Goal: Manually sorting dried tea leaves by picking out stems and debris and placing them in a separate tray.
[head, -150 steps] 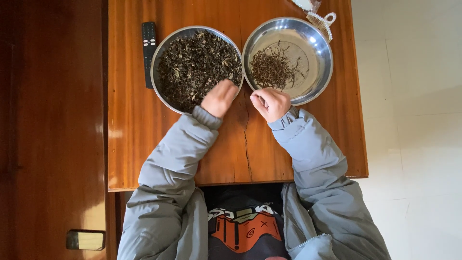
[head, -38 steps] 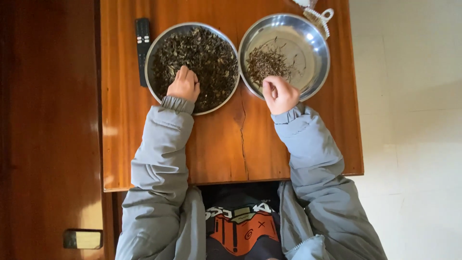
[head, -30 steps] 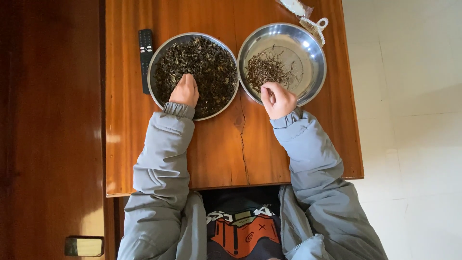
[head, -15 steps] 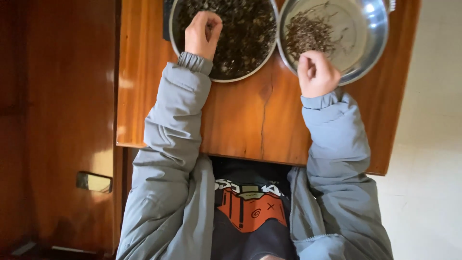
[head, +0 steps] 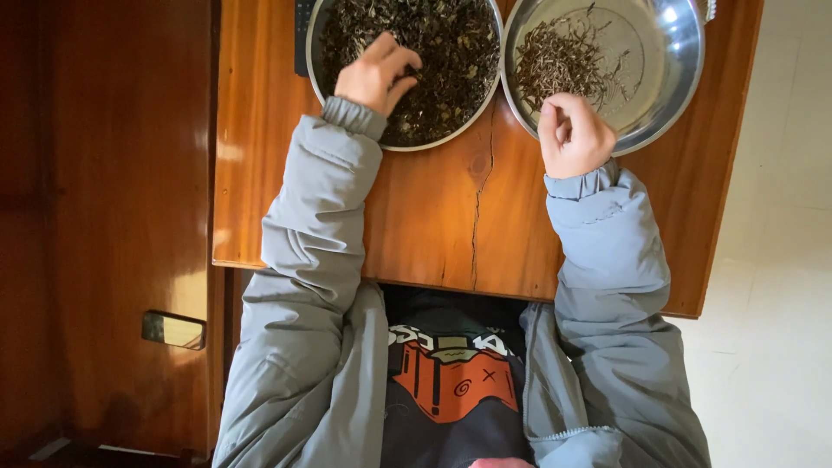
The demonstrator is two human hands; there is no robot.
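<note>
In the head view, the left hand (head: 374, 74) lies in the left bowl (head: 322, 82), a round metal one, which is full of dark dried leaves (head: 451, 61). Its fingers are curled down into the leaves, with the tips touching them; whether they pinch some leaf I cannot tell. The right hand (head: 572, 134) hangs over the near rim of the right bowl (head: 680, 78), also metal and shiny. This hand is closed loosely into a fist, thumb against the bent fingers, and if something small is inside it is hidden. In the right bowl there is a small heap of thin brown stems (head: 555, 65), on the left part of the bottom, just beyond the right hand. The two bowls stand side by side, nearly touching, at the far edge of a wooden table (head: 433, 225) which has a crack along its middle. A dark flat object (head: 302, 35) lies left of the left bowl. Both arms wear grey padded sleeves (head: 316, 217).
</note>
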